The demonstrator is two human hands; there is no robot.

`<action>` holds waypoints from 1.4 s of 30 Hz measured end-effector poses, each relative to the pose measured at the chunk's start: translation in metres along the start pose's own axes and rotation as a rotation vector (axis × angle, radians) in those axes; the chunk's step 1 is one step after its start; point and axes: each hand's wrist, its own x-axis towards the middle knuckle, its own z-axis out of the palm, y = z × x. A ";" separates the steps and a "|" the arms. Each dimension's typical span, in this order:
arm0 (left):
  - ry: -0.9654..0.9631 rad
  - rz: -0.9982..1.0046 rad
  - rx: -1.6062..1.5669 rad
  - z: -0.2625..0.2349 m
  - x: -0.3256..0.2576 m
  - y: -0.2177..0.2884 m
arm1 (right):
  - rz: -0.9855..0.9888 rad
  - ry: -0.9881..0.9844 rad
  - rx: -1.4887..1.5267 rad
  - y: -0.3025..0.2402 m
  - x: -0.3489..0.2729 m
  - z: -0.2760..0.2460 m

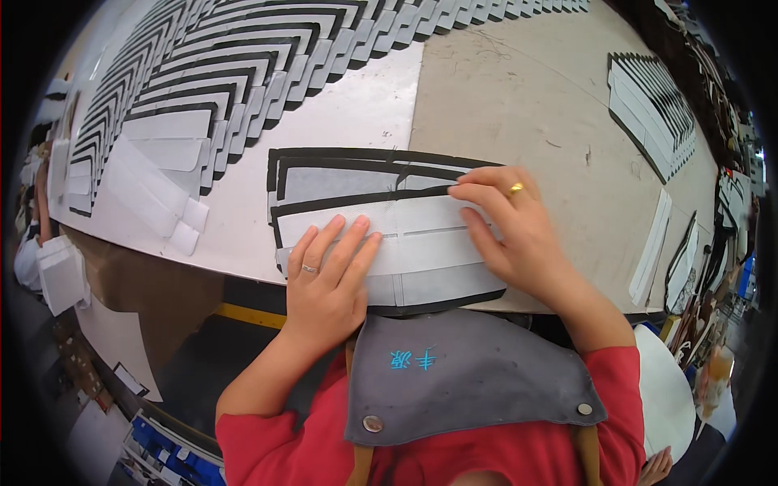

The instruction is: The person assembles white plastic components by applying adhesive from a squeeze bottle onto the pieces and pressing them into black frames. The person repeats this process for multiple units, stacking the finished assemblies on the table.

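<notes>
In front of me lies a white panel with a black border, flat and crossed by narrow slits. Behind it, partly covered, similar black-edged panels stick out toward the far side. My left hand rests open on the front panel's left half, fingers spread, a ring on one finger. At the panel's far right edge, my right hand has bent fingers on the black border, with the thumb lower down against the panel. The right end of the panel is partly hidden by that hand.
Long overlapping rows of black-edged panels cover the table's far left. Loose white pieces lie at the left edge. A smaller fanned stack and narrow white strips are on the right. Another person's hand shows at lower right.
</notes>
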 end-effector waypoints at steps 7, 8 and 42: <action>0.011 0.007 0.078 0.004 -0.001 0.000 | -0.070 -0.073 0.123 0.005 0.026 0.027; 0.015 0.007 0.089 0.004 0.000 0.001 | -0.067 -0.082 0.148 0.007 0.026 0.029; -0.068 -0.269 0.138 -0.003 -0.021 -0.002 | 0.031 -0.188 0.159 0.002 0.036 0.027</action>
